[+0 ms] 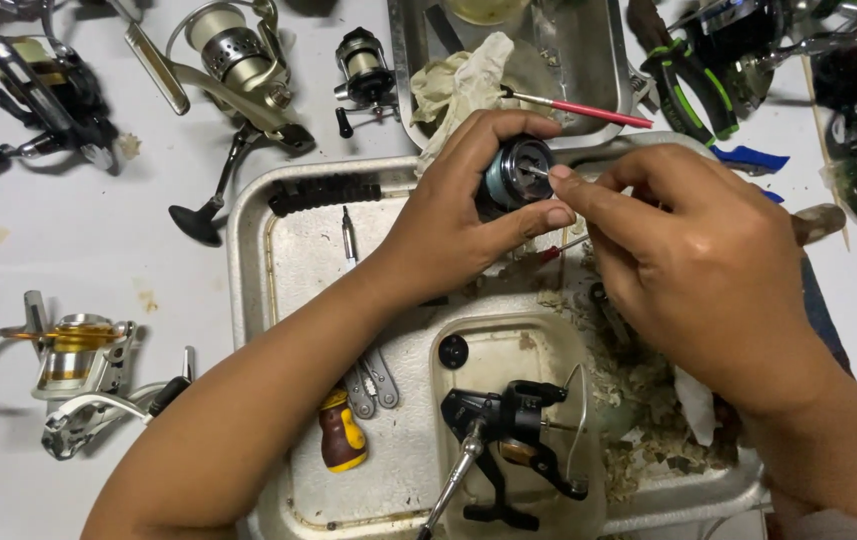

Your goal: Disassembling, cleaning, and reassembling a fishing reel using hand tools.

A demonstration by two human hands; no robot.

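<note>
My left hand [453, 215] grips a round blue-grey reel spool [514, 172] above a large metal tray [248, 250]. My right hand [693, 260] meets it from the right, with thumb and forefinger pinching a thin metal pin [536, 172] at the spool's centre. Below the hands a black spinning reel body [508, 430] lies in a smaller inner tray [468, 355]. A screwdriver with a yellow and brown handle [341, 435] and metal tweezers [373, 385] lie beside my left forearm.
Several fishing reels lie on the white table: a silver one [238, 60], black ones [33, 90], a gold-trimmed one [78, 350]. A second metal tray [608, 60] with a rag [458, 85] and red-handled brush [573, 108] stands behind. Green-handled pliers [688, 90] lie at right.
</note>
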